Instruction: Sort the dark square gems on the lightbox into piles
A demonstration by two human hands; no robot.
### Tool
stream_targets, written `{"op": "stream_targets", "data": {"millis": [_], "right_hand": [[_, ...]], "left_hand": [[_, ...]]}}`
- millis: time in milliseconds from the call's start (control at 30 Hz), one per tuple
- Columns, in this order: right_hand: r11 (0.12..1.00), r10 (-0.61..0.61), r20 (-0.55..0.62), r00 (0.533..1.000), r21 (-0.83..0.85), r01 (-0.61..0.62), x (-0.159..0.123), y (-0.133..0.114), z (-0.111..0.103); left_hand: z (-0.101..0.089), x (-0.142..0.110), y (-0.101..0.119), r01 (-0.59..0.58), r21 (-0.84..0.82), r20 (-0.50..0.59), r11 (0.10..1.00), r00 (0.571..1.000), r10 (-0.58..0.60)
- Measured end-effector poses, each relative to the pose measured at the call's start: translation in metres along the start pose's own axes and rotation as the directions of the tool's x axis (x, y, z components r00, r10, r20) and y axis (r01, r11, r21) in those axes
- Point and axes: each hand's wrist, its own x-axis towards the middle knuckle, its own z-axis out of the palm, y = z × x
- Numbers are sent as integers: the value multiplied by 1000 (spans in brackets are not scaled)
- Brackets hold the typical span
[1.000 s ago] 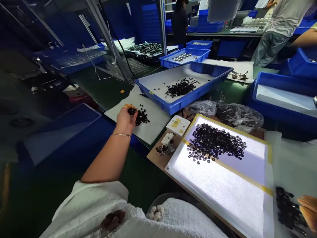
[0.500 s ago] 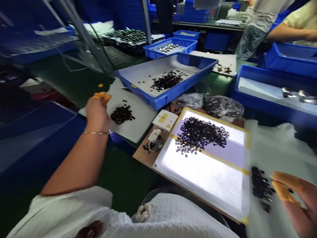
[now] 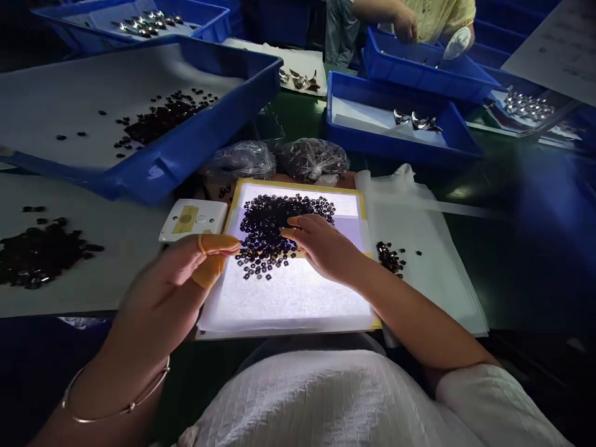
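Dim factory benches are filling the frame, crowded with blue bins, while a lit panel [image 3: 298, 292] is glowing at the centre just in front of the person. A heap of small dark pieces [image 3: 274, 226] is lying on the upper half of that panel, with loose ones trailing off its lower edge toward the bare lit area.

At centre, the right hand [image 3: 326, 248] is resting on the right side of the heap, fingers spread a little and lying flat among the pieces; whether it is gripping any I cannot tell. At lower left, the left hand [image 3: 172, 285] is hovering over the panel's left edge, thumb and forefinger in orange finger cots [image 3: 212, 261] pinched narrow with nothing showing between them.

These pieces look tiny, light, hard and glossy, so they are likely sliding easily on the smooth panel and are best taken one at a time by the edges with the fingertips, or swept sideways with flat fingers.

Room is lying open on the lower half of the panel. A white switch box [image 3: 193, 219] is sitting just beside the panel's upper left corner, plastic bags [image 3: 279, 160] are touching its top edge, a white sheet with a smaller pile [image 3: 390, 257] is lying just to the right, and another pile [image 3: 40, 248] is sitting at far left.
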Motion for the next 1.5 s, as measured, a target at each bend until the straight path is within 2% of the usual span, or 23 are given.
{"op": "stream_targets", "data": {"millis": [67,167,267,367,433,533,600,633,700,733,800,900,1000,1100,1200,1333,1500], "right_hand": [[998,-25,12,1000,-60,25,4,-1,6],[995,-75,53,996,-65,78,-9,-3,6],[993,-116,104,988,7,116,-36,-2,-5],[982,-118,107,987,160,100,-64,1,-21],[965,-58,27,998,259,49,-79,2,-31],[938,194,-58,979,305,-167,-95,-2,-43],[900,303,10,953,327,-290,-100,-10,-45],[891,300,74,951,333,-307,-101,-13,-44],[904,221,167,961,334,-266,-100,-18,-38],[916,188,173,967,324,-236,-99,-18,-35],[930,184,106,977,302,-208,-96,-15,-28],[931,263,-45,964,276,-241,-92,-7,-22],[942,270,-97,958,231,-242,-87,-6,-22],[971,203,-3,979,130,-200,-75,-15,-21],[981,194,118,974,-18,-193,-59,-26,-19],[965,230,194,954,-170,-198,-44,-35,-16],[955,271,242,932,-187,-230,-37,-38,-16]], "left_hand": [[17,2,6,29,-16,44,999,999,-28],[24,4,2,51,23,83,998,995,-53],[24,1,-12,-30,132,166,991,986,7],[29,-5,-24,-134,203,301,970,951,69],[36,-10,-27,-207,255,360,945,927,106],[50,-15,-25,-309,292,395,905,901,181],[59,-17,-22,-342,272,417,899,884,210],[63,-17,-20,-346,253,435,904,875,213],[71,-17,-16,-347,195,481,917,849,219],[74,-16,-15,-344,163,499,925,837,224],[76,-14,-13,-328,124,516,937,827,221],[74,-8,-13,-323,180,460,929,862,210],[67,-2,-16,-347,303,391,888,895,217],[62,3,-19,-349,400,359,847,910,206],[60,4,-20,-354,454,342,818,917,207],[57,3,-20,-398,446,362,801,899,245],[59,3,-18,-475,476,400,740,866,299]]}}
